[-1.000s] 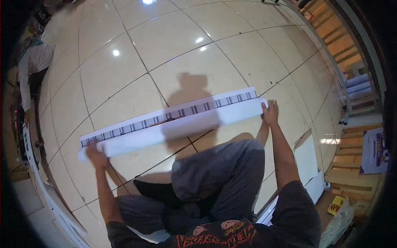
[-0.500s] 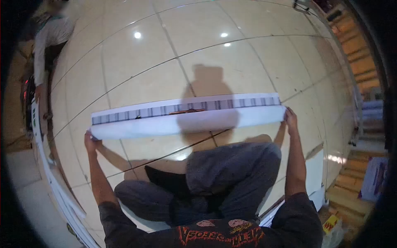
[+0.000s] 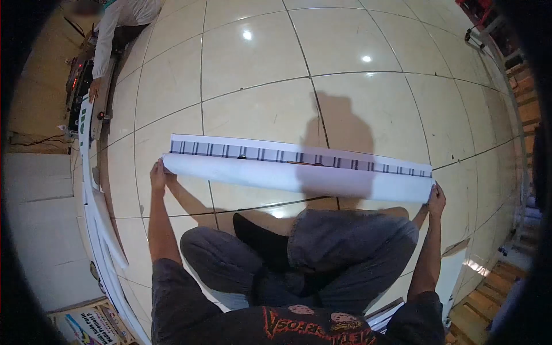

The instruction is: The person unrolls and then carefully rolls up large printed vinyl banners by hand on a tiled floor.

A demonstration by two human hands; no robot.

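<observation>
One long paper roll (image 3: 299, 178) lay across the floor (image 3: 253, 69), just beyond the crossed legs. Left hand (image 3: 157, 174) gripped its left end, right hand (image 3: 436, 200) its right end, both closed. Judged light, floppy, easily creased; best held at both ends. One striped strip (image 3: 299, 156) showed along its far edge.

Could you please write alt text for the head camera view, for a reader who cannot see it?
A person seated cross-legged on a glossy tiled floor holds a long white paper roll by its ends, left hand at one end and right hand at the other. A striped printed strip shows along its far edge. Another person bends over equipment at upper left.
</observation>
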